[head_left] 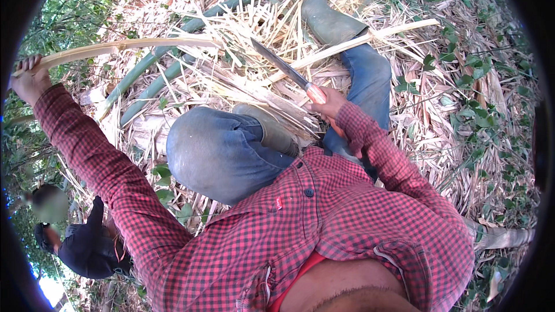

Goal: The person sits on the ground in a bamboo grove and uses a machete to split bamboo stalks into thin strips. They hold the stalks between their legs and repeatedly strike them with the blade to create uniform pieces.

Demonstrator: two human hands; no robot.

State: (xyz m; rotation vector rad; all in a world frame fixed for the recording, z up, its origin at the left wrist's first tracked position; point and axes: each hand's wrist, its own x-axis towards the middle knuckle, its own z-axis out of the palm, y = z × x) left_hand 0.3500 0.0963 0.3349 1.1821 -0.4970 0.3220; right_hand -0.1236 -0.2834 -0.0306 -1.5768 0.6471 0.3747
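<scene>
At the far left, my left hand (32,78) is closed round one end of a long split bamboo strip (124,46). The pale strip bends to the right, its other end over the pile of shavings. My right hand (329,104) grips the reddish wooden handle of a knife (281,65) in front of my body. Its long, dark blade points up and to the left, apart from the strip in my left hand. Another pale bamboo strip (352,41) lies across my right boot, passing close to the blade.
Yellowish bamboo slivers (269,26) are heaped beyond my knees. Green bamboo poles (191,25) curve behind and beside them. My booted right leg (332,17) stretches forward, and my left knee (202,150) is bent. Another person (87,248) sits at lower left. Dry leaves and green plants cover the ground.
</scene>
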